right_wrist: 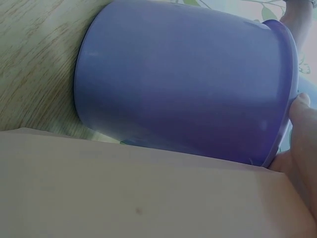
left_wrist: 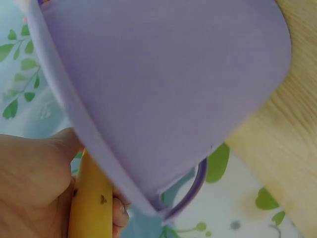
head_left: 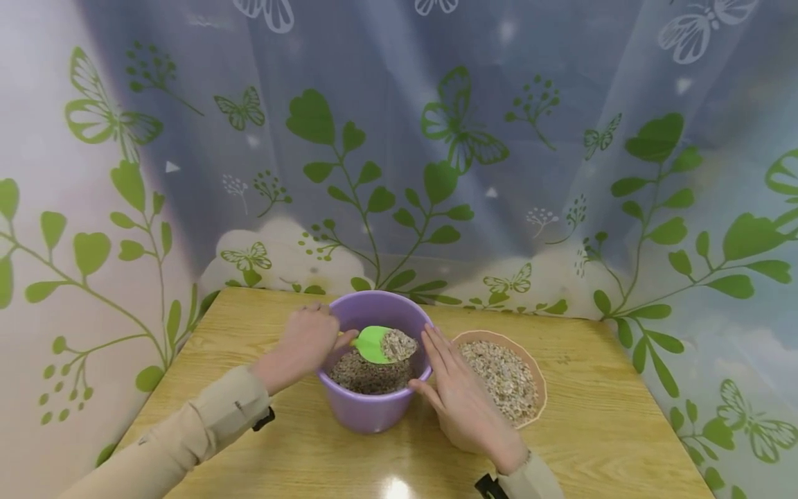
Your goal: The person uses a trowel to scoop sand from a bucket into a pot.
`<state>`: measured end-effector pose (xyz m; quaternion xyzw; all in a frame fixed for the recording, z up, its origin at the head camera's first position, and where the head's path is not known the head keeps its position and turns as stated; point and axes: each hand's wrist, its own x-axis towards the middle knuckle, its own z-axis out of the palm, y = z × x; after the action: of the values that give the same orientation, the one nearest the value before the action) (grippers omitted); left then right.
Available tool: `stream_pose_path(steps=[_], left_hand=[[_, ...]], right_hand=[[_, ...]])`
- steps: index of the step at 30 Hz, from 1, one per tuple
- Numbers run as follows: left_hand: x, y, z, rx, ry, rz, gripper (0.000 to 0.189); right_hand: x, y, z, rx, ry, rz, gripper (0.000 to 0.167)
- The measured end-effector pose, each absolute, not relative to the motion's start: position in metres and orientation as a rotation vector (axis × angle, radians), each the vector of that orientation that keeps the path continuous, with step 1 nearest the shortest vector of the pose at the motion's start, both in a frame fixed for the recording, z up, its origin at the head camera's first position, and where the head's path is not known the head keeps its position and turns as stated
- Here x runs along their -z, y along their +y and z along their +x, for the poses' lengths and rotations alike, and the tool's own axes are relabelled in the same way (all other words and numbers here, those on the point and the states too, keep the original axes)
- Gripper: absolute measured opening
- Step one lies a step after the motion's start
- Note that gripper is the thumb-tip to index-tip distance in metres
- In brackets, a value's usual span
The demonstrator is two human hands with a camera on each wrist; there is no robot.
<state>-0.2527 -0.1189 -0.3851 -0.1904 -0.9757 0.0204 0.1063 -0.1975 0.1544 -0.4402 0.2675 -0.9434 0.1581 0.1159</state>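
My left hand [head_left: 307,334] grips the yellow handle [left_wrist: 92,198] of a small green trowel [head_left: 370,344] over the purple bucket [head_left: 374,413]. Pale grainy mix [head_left: 400,345] fills the trowel's blade, which lies roughly level above the darker grainy mix [head_left: 364,374] inside. On the bucket's other side my right hand [head_left: 460,395] touches the rim, its fingers extended and the thumb at the near edge. Beside that hand stands a peach-coloured bowl [head_left: 542,382] of pale flaky mix [head_left: 499,374], partly hidden by the hand.
The wooden table [head_left: 598,423] carries the bucket and the bowl. A curtain [head_left: 399,208] printed with leaves and butterflies hangs behind and along both sides. One bucket handle [left_wrist: 194,191] sticks out near my left hand.
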Motion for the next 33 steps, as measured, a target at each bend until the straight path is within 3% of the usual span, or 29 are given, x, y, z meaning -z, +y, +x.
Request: stream_pose_path(steps=[25,33], left_hand=[[0.388,-0.147,-0.230,0.032,-2.693,-0.525,0.051],[0.382,-0.149,-0.228,0.033,-2.727,-0.524,0.052]], right_hand=[[0.438,0.155,-0.199,-0.462,-2.773,0.799,0.073],[0.437,0.161,-0.204,-0.398,-2.654,0.872,0.081]])
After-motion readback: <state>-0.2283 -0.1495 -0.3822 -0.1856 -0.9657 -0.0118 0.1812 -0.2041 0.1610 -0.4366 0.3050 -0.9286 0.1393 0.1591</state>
